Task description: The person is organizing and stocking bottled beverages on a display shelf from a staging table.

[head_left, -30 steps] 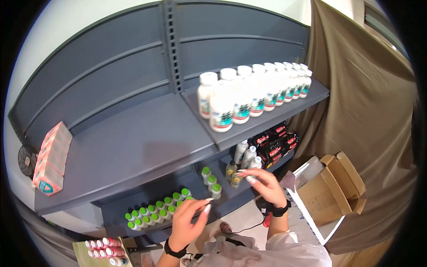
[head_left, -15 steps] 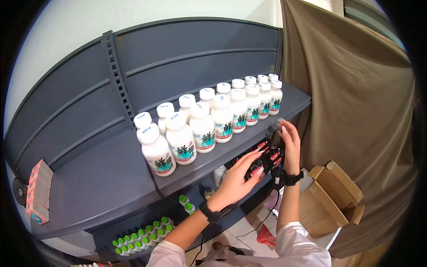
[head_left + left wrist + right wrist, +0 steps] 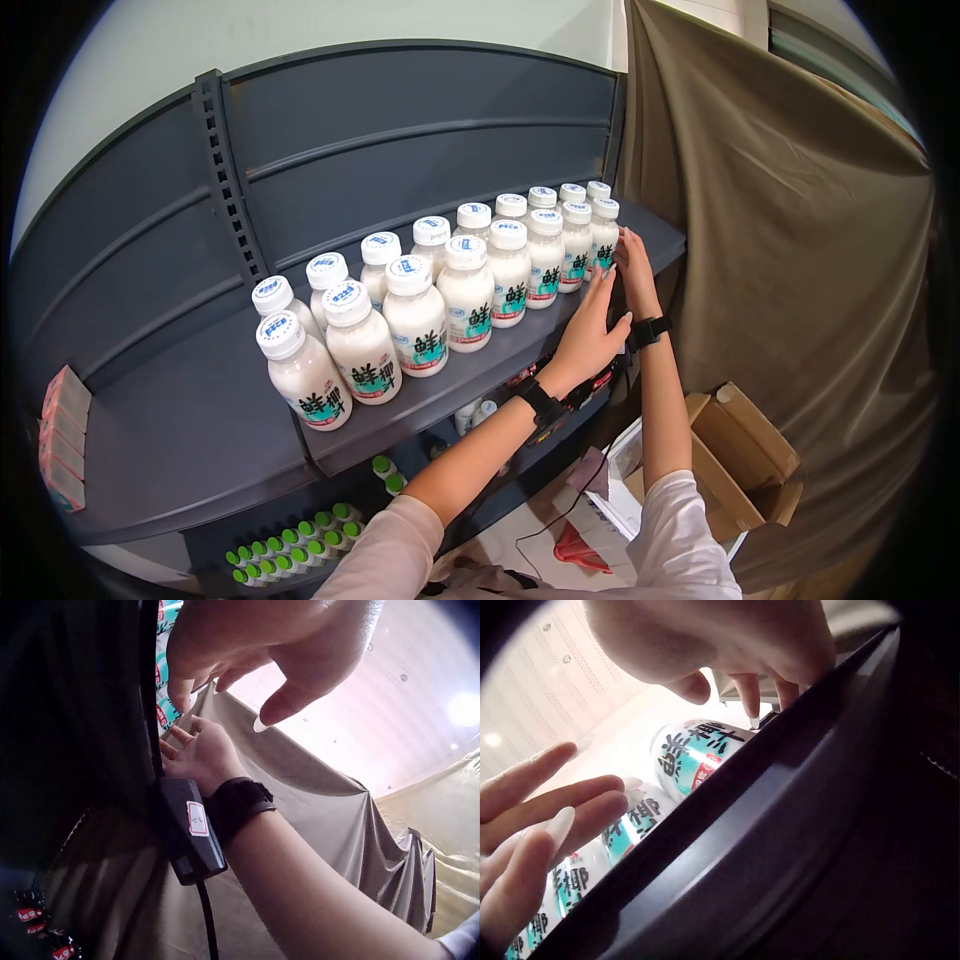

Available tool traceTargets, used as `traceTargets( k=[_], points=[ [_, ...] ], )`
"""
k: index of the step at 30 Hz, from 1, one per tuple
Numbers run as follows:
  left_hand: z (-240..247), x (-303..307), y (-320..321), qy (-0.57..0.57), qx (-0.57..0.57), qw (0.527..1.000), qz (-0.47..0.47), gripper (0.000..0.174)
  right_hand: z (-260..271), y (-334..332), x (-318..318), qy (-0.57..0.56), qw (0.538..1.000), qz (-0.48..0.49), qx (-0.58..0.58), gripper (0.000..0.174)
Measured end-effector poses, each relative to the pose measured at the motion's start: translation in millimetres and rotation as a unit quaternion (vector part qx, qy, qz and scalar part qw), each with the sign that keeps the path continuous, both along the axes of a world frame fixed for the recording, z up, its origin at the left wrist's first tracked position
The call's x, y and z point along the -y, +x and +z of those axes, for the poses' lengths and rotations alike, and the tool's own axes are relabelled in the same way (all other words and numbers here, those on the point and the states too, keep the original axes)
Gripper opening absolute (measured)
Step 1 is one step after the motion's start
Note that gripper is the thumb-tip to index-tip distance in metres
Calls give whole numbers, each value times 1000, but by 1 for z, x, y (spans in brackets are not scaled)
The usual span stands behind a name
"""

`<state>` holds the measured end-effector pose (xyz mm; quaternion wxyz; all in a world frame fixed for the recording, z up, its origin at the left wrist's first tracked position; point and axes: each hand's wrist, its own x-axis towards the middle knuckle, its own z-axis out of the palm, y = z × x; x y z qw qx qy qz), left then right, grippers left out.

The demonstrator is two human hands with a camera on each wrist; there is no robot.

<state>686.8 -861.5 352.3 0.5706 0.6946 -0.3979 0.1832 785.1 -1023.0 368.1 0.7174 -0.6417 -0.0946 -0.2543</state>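
White bottles (image 3: 467, 300) with white caps and teal labels stand upright in two rows on the upper shelf. My right hand (image 3: 636, 272) reaches to the right end of the rows, its fingers extended beside the last front bottle (image 3: 697, 757). In the right wrist view, that hand's fingertips are by the bottle's side at the shelf edge. My left hand (image 3: 585, 345) is in front of the shelf edge, fingers stretched toward the same end bottle. In the left wrist view, the left thumb stands apart from its fingers, with the right hand (image 3: 210, 754) beyond.
Green-capped bottles (image 3: 300, 545) and black-and-red packs (image 3: 603, 380) sit on the lower shelf. Pink boxes (image 3: 62, 440) are at the upper shelf's left end. An open cardboard box (image 3: 715, 480) stands below right, before a brown curtain (image 3: 780, 250). A cable hangs from the wrist device (image 3: 191, 832).
Both hands have moved up and right from the lower shelf to the right end of the bottle rows. The head view has shifted rightward with them.
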Motion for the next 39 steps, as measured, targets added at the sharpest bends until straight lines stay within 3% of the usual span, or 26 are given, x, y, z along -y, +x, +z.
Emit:
traceTargets(
  k=[6, 13, 16, 21, 24, 28, 32, 39],
  points=[
    [-8, 12, 21, -17, -6, 1000, 5, 73, 4, 17, -1, 3, 999, -24, -32, 41],
    [-15, 20, 24, -29, -20, 999, -9, 73, 8, 7, -8, 51, 994, 99, -12, 46],
    [-17, 17, 26, -11, 21, 1000, 21, 68, 13, -2, -14, 57, 993, 106, 1, 47],
    [-16, 8, 18, -39, -7, 999, -9, 55, 6, -5, -11, 14, 995, 86, 40, 47],
    [-21, 3, 11, -55, 8, 998, -15, 48, 5, -38, -14, -63, 995, 74, 36, 43],
    [-25, -11, -8, -55, 57, 997, -16, 48, -10, -62, -20, -54, 994, 80, 52, 46],
    [-28, -33, -41, -61, 95, 994, 0, 52, -13, -105, -46, -53, 996, 25, 65, 48],
    [-29, -118, -128, -103, 92, 989, 44, 53, -55, -188, -119, -65, 993, -17, 94, 69]
  ],
)
